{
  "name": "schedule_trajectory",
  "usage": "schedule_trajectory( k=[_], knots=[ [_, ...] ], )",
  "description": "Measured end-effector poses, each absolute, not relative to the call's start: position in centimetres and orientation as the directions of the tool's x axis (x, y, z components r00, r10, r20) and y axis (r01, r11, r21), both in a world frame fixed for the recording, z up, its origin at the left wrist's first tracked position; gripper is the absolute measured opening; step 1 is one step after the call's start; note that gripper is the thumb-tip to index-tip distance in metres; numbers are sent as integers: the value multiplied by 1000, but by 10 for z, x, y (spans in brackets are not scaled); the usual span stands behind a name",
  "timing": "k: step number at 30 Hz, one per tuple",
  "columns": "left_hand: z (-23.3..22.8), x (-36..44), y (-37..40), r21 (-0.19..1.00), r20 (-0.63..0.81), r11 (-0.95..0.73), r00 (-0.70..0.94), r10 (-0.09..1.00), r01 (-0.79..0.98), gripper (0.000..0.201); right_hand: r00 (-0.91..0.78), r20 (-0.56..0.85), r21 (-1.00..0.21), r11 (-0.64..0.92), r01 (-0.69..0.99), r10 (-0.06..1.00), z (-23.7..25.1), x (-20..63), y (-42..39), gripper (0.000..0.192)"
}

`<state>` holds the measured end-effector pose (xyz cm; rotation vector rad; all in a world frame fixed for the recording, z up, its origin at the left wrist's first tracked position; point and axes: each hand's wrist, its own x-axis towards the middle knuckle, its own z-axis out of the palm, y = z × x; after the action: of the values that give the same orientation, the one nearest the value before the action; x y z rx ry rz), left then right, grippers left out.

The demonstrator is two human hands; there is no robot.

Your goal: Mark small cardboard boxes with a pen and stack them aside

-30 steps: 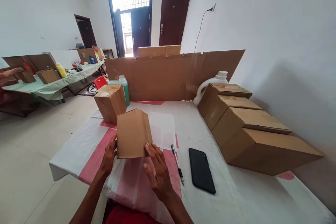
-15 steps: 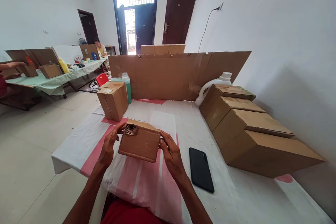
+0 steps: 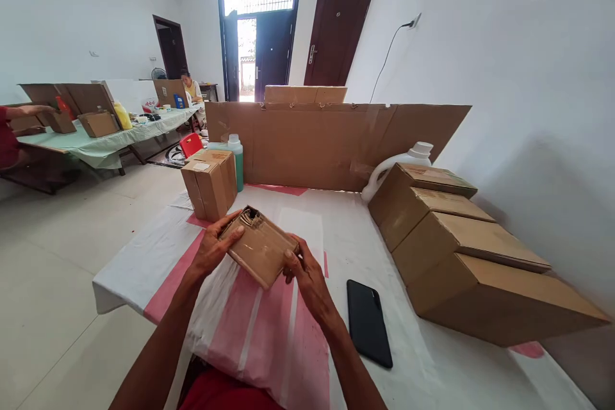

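A small brown cardboard box is held up above the near part of the table, tilted, with a torn dark hole at its upper corner. My left hand grips its left side, thumb on the face towards me and fingers behind. On the right edge my right hand closes, thumb in front and some fingertips showing underneath. Right of my right hand, a black phone lies on the white and pink tablecloth.
Boxes and a green-liquid bottle stand at the back left. A cardboard panel spans the back. Stepped cartons and a white jug line the right. Co-workers sit at another table on the left.
The box has turned clockwise, its holed corner rising. My left hand has moved from fingertips at its edge to a grip with the thumb over its face.
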<state>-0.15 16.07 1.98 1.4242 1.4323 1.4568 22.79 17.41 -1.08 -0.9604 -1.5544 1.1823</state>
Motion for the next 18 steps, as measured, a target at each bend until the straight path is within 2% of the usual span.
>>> schedule_trajectory(
  k=[4,10,14,18],
  knots=[
    [33,3,174,927,312,-230,-270,911,294,47,-130,217,-954,238,180,967,-21,221,124,43],
    [42,40,155,843,391,-307,-113,913,442,29,-55,294,-878,292,380,954,-22,226,93,35],
    [41,61,143,760,472,-353,-89,877,546,23,49,343,-899,312,307,938,-5,234,119,35],
    [43,66,137,748,446,-269,-159,881,606,26,78,378,-899,345,270,923,2,222,130,28]
  ],
)
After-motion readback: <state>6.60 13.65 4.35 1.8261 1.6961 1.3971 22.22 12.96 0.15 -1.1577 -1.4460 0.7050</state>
